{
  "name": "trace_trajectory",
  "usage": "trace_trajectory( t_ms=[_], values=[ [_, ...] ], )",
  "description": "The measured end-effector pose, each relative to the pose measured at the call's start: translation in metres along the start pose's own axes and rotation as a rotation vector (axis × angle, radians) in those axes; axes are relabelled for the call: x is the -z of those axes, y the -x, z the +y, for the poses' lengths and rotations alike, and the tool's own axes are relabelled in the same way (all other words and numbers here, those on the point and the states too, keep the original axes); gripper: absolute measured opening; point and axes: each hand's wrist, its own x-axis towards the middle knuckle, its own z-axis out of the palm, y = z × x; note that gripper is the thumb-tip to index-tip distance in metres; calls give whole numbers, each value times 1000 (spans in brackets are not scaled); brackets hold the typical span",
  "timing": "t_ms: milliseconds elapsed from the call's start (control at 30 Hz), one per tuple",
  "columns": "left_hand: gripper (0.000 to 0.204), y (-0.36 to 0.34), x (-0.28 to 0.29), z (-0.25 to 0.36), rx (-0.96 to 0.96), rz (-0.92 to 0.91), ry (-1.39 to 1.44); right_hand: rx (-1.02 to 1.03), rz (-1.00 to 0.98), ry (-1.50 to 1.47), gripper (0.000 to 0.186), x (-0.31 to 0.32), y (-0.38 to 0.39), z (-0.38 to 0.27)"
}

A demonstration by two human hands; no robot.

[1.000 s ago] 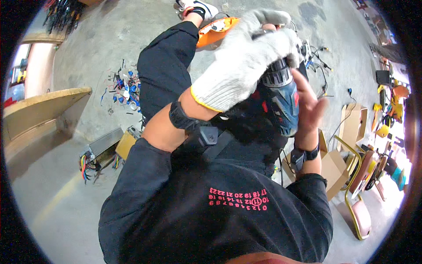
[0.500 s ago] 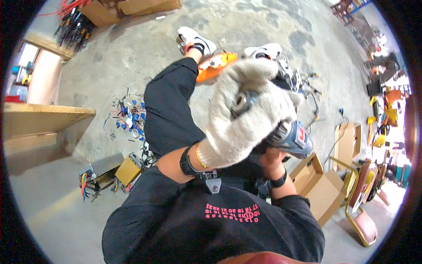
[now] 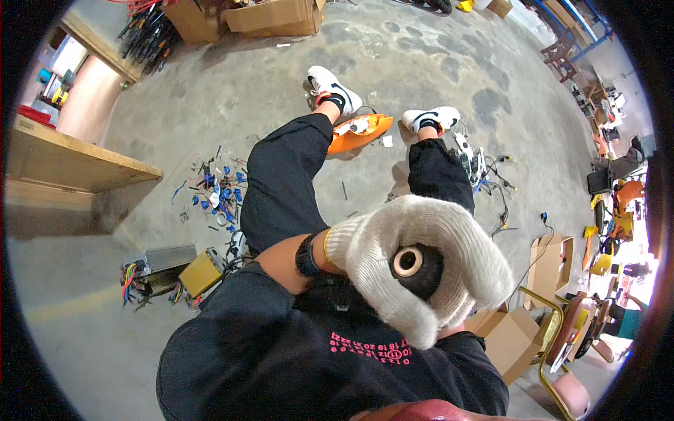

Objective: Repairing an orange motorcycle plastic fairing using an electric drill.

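My left hand point(image 3: 421, 259), in a white knitted glove with a dark band at the wrist, is raised in front of my chest. Its fingers curl round the dark nose of a power drill point(image 3: 427, 279), whose pale ring-shaped tip points up toward the head view. The drill's body is hidden behind the glove. Only a sliver of skin on my right arm point(image 3: 453, 329) shows below the glove; the right hand and its fingers are covered.
On the floor lie an orange shell point(image 3: 359, 135) between my shoes, loose wires and blue connectors point(image 3: 221, 189), a gold metal box point(image 3: 202, 271) and cables point(image 3: 500, 186). A wooden bench point(image 3: 84, 158) stands left; open cardboard boxes point(image 3: 516, 344) and a gold-framed chair point(image 3: 570, 394) are at right.
My gloved left hand has moved right and down, toward my chest. The drill has turned so its tip faces up, and its blue body and my right hand are now covered. The view has shifted.
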Motion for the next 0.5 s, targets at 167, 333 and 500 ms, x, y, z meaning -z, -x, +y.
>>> trace_trajectory(
  t_ms=[167, 333, 500],
  values=[
    [21, 9, -7, -13, -118, 223, -70, -6, -24, 21, 79, -1, 4, 7],
    [31, 62, 16, -65, -219, 367, 186, -21, -43, 35, 78, -1, 12, 16],
    [28, 46, -4, -41, -234, 422, 3, -62, -47, 54, 77, -4, 29, 23]
  ],
)
